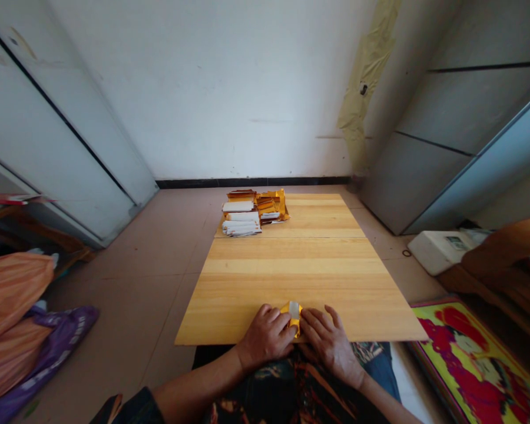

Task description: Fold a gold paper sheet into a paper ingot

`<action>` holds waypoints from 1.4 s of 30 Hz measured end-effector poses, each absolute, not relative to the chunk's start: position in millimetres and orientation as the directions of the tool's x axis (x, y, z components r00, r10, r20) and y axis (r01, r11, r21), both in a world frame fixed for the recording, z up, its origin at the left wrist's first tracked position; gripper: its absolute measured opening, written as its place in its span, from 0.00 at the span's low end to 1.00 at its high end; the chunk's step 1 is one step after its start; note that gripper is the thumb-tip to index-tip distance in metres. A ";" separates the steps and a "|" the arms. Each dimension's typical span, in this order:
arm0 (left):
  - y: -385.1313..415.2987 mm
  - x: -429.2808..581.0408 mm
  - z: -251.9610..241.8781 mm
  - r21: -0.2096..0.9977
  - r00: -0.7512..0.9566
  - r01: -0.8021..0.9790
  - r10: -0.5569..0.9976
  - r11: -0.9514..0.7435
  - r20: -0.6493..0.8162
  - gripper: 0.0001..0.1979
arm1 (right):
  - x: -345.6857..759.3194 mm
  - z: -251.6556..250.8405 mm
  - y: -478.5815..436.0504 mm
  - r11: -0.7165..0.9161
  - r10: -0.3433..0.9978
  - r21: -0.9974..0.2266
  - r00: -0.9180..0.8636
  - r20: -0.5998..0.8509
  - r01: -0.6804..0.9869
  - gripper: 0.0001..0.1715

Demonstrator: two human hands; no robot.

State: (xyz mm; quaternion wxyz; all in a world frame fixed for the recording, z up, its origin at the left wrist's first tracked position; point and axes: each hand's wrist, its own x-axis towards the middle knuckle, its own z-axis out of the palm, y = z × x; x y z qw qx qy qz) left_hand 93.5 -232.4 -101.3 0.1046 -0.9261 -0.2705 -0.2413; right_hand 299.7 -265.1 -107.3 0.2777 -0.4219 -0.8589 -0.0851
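Observation:
A small yellow-gold packet (294, 310) with a pale grey-white patch lies at the near edge of the wooden board, between my two hands. My left hand (268, 333) is curled round its left side, fingers bent and closed on it. Against its right side rests my right hand (329, 341), with the fingertips touching the packet and the fingers partly spread. The lower part of the packet is hidden by my fingers. At the board's far left corner sit stacks of folded gold and white packets (241, 224), next to an open gold wrapper (271, 205).
The wooden board (291, 259) spans my lap area. Orange and purple bags (13, 318) lie at the left. On the right are a white box (441, 250), wooden furniture (507, 247) and a colourful mat (477, 347). A white wall (229, 88) stands behind.

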 end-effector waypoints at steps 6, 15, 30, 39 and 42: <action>-232.5 94.5 -99.5 -0.086 0.738 0.551 0.436 -0.830 0.515 0.10 | 298.8 -105.9 -265.3 0.633 0.671 -0.094 -0.484 0.562 0.769 0.13; -232.1 95.9 -98.0 -0.062 0.714 0.544 0.423 -0.837 0.558 0.11 | 298.5 -105.5 -265.7 0.638 0.672 -0.113 -0.480 0.564 0.762 0.11; -232.5 95.4 -101.0 -0.053 0.729 0.556 0.456 -0.829 0.511 0.11 | 298.5 -107.9 -266.5 0.616 0.697 -0.082 -0.493 0.520 0.784 0.11; -231.3 97.0 -98.6 0.010 0.729 0.515 0.444 -0.857 0.522 0.13 | 298.3 -101.7 -266.5 0.650 0.675 -0.098 -0.514 0.529 0.754 0.14; -213.6 100.2 -83.5 0.079 0.721 0.561 0.534 -0.824 0.441 0.09 | 313.2 -92.0 -262.1 0.578 0.738 -0.057 -0.492 0.461 0.814 0.21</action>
